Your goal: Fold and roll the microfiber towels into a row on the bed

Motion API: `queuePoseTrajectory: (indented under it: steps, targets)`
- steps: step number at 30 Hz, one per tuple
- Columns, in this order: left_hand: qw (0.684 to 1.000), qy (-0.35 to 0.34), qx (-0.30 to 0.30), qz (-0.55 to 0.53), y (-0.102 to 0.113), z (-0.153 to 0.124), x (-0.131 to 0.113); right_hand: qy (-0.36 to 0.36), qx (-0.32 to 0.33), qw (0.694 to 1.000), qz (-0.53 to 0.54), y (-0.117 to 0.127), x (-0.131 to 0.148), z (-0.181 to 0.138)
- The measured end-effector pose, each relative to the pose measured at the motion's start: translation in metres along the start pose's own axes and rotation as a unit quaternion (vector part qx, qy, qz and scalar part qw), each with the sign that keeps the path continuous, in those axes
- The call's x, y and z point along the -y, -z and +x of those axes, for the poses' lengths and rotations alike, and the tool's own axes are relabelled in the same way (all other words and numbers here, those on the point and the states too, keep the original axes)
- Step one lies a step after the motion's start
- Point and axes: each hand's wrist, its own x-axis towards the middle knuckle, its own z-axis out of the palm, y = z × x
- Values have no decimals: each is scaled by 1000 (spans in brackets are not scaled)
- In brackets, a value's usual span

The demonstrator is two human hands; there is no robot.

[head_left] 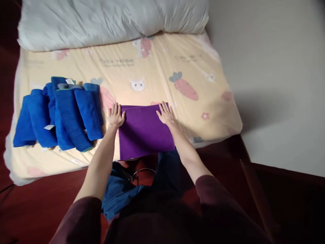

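A purple cloth (144, 134) lies folded flat on the yellow cartoon-print bed sheet (157, 74), near the bed's front edge. My left hand (116, 116) rests flat on the cloth's far left corner with its fingers spread. My right hand (166, 113) lies flat on the far right corner, fingers spread too. Neither hand grips anything. Left of the purple cloth sits a pile of several folded blue towels (59, 115).
A pale grey duvet (111, 18) is bunched along the far side of the bed. Dark blue fabric (119, 191) lies by my lap below the bed edge. Dark red floor runs along the front, a pale floor (276, 67) to the right.
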Motion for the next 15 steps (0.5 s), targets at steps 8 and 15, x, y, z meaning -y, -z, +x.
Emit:
queuePoseTrajectory:
  steps: [8, 15]
  targets:
    - [988, -145, 49, -28, 30, -145, -6, 139, -54, 984, 92, 28, -4, -131]
    - [955, -247, 164, -23, 9, -239, 1, 216, -8, 967, 134, -3, -29, -240]
